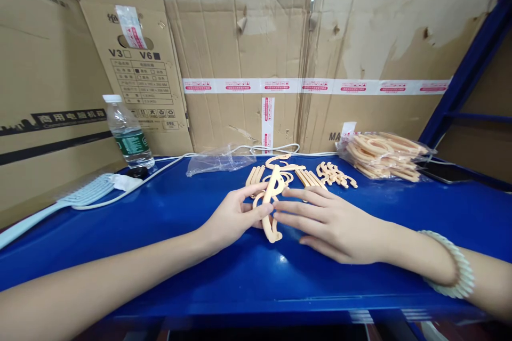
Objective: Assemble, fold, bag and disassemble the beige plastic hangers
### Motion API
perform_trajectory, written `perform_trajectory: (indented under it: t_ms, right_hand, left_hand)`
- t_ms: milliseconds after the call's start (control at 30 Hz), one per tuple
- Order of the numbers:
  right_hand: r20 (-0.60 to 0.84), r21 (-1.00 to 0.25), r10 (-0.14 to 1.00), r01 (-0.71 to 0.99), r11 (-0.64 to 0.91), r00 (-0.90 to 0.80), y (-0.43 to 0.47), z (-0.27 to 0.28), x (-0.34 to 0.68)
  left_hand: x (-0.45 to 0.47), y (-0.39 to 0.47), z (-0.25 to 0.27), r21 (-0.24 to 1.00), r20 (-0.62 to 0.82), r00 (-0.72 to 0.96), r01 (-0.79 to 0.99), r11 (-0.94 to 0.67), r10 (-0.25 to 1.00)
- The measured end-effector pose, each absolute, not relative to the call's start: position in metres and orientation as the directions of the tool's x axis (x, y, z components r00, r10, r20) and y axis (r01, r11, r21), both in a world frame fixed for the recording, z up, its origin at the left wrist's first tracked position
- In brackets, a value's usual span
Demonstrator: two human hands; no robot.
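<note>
My left hand (239, 210) grips a cream plastic folding hanger (272, 192), thumb in front and fingers behind, holding it upright over the blue table. My right hand (332, 218) is spread beside it, fingers stretched out and their tips at the hanger's right side; whether they press on it I cannot tell. Behind the hands lie more cream hanger parts: small hooks (335, 174), straight bars (310, 178), a few bars further left (256, 175) and a curved piece (280, 161). Some of these are partly hidden by the held hanger.
A bag of cream hangers (384, 155) lies at the back right beside a dark phone (448, 172). Clear plastic wrap (220, 161) and a white cable (172, 161) run along the back. At left stand a water bottle (130, 138) and a pale blue brush (88, 191). Cardboard (240, 42) walls the blue table (160, 272).
</note>
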State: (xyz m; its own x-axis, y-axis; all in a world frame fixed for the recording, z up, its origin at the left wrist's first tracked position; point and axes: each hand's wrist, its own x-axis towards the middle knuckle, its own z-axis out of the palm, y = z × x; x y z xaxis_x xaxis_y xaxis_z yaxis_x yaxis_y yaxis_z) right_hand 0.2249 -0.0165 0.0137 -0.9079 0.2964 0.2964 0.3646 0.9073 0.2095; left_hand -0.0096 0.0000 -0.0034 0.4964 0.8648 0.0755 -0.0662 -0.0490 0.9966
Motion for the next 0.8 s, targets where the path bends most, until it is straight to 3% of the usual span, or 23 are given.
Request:
perform_trajectory:
  t_ms: [100, 200, 300, 400, 500, 667, 800]
  right_hand:
    - [0.303, 0.247, 0.291, 0.369, 0.896, -0.908, -0.015, 0.008, 0.226]
    - [0.386, 0.132, 0.314, 0.389, 0.912, -0.867, -0.016, 0.009, 0.229]
    - [0.502, -0.191, 0.465, 0.431, 0.882, -0.729, -0.020, 0.014, 0.228]
    - [0.448, -0.566, 0.596, 0.305, 0.766, -0.666, -0.021, 0.018, 0.226]
    - [0.399, -0.768, 0.665, 0.165, 0.618, -0.631, -0.016, 0.019, 0.227]
    - [0.444, -0.861, 0.808, 0.064, 0.505, -0.387, -0.007, 0.015, 0.226]
    - [0.315, -0.916, 0.818, 0.071, 0.395, -0.481, -0.005, 0.009, 0.221]
  left_hand:
    - [-0.010, 0.002, -0.003, 0.992, 0.123, 0.434, -0.022, -0.126, 0.893]
    - [-0.011, 0.004, -0.001, 0.967, 0.229, 0.359, 0.020, -0.253, 0.905]
    - [-0.012, 0.004, 0.000, 0.908, 0.359, 0.310, 0.101, -0.406, 0.880]
    - [-0.013, 0.001, -0.001, 0.822, 0.453, 0.311, 0.217, -0.527, 0.835]
    - [-0.015, 0.000, -0.003, 0.724, 0.543, 0.326, 0.285, -0.629, 0.773]
    - [-0.019, 0.007, -0.005, 0.410, 0.710, 0.407, 0.423, -0.808, 0.574]
    - [-0.018, 0.012, -0.008, 0.108, 0.720, 0.566, 0.479, -0.871, 0.401]
